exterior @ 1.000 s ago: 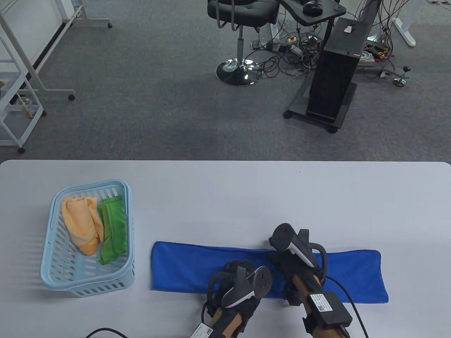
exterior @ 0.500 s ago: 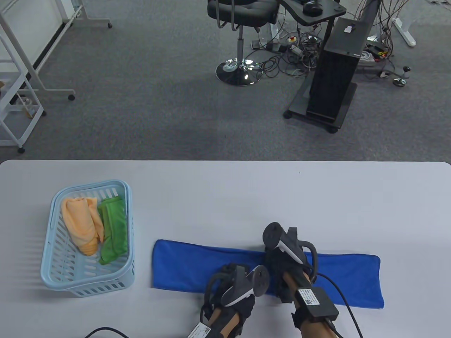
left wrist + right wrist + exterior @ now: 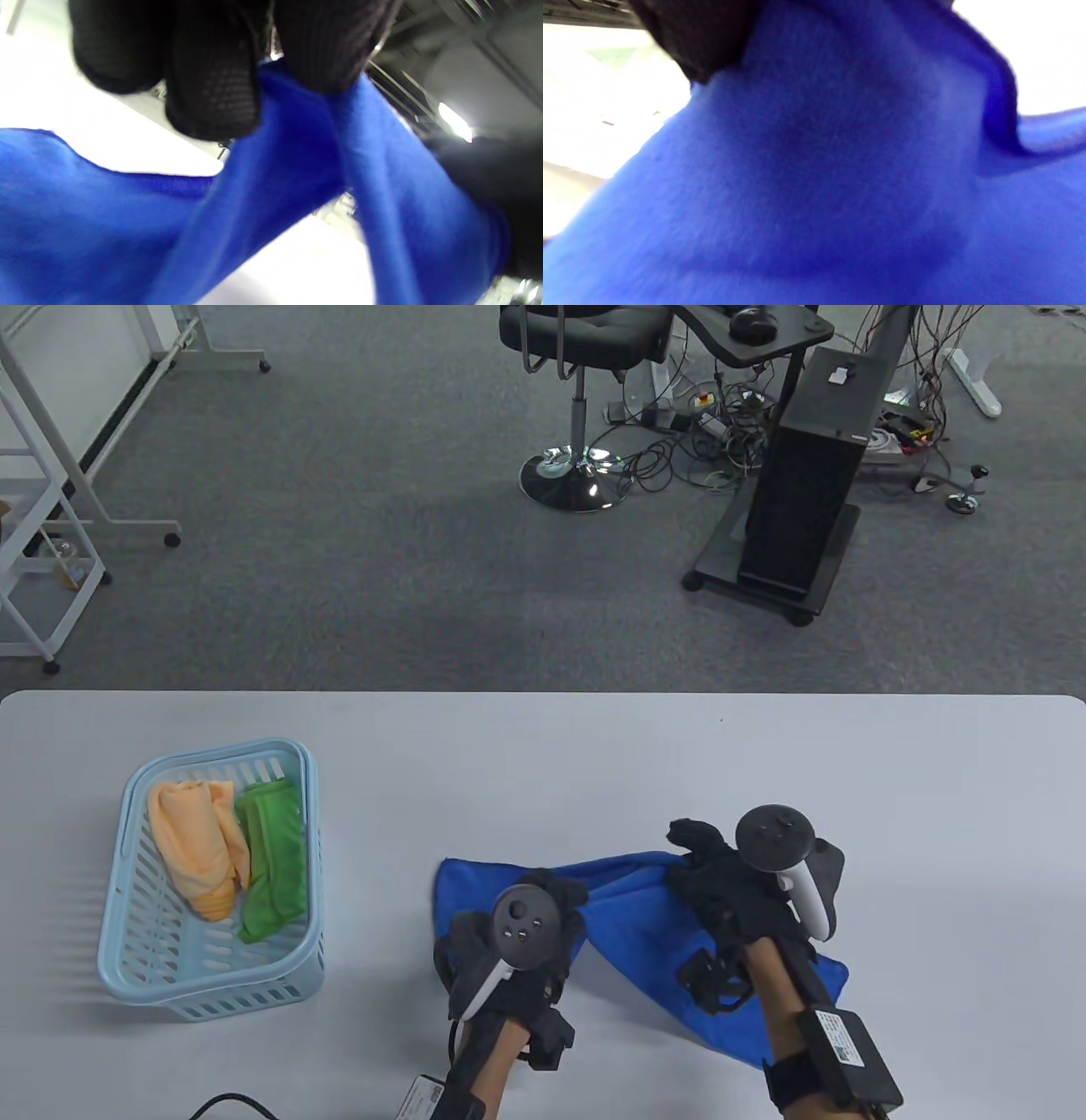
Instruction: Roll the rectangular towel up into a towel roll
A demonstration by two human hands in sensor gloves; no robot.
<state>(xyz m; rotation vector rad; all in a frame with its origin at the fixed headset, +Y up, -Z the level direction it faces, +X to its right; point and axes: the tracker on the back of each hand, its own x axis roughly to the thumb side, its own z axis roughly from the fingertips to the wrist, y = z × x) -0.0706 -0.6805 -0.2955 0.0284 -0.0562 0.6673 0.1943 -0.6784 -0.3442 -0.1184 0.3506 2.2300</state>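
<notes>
The blue towel [image 3: 632, 916] is lifted in its middle and sags to the white table [image 3: 543, 763] at both ends. My left hand [image 3: 556, 899] grips the towel's upper edge near its left part; in the left wrist view its fingers [image 3: 212, 76] pinch the blue cloth [image 3: 297, 161]. My right hand [image 3: 704, 857] grips the same edge further right. In the right wrist view the towel [image 3: 840, 169] fills the frame under a dark fingertip [image 3: 700, 38].
A light blue basket [image 3: 127, 950] stands at the table's left, holding an orange towel [image 3: 195, 848] and a green towel [image 3: 271, 865]. A black cable [image 3: 229, 1105] lies at the near edge. A chair and a computer stand are on the floor beyond the table.
The towel lay flat and long across the table. Both hands have taken hold of it and lifted its middle, so its ends have drawn inward and it now hangs bunched between them.
</notes>
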